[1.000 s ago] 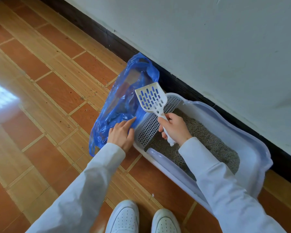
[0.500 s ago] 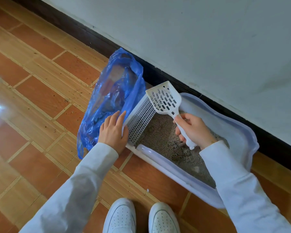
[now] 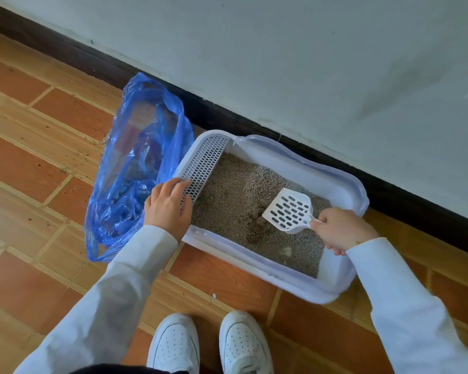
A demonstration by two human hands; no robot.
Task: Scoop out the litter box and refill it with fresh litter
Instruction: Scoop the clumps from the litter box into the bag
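Scoop's down in the tray! The right hand (image 3: 341, 230) has its fingers wrapped around the handle of the white slotted scoop (image 3: 288, 214), blade tipped low over a darker clump (image 3: 257, 225) dug into the grey litter (image 3: 227, 195). Left hand (image 3: 168, 205) rests on the litter box (image 3: 343, 290) at its grated step (image 3: 204, 168), fingers bent over the edge, steadying it by the look of things. The blue plastic bag (image 3: 135, 168) lies on the tiled floor (image 3: 52, 163) just beside the box, touching its left end, ready for waste. The box sits against the wall. Scooping looks well underway, not finished: clumps remain, and no fresh litter is anywhere in sight yet
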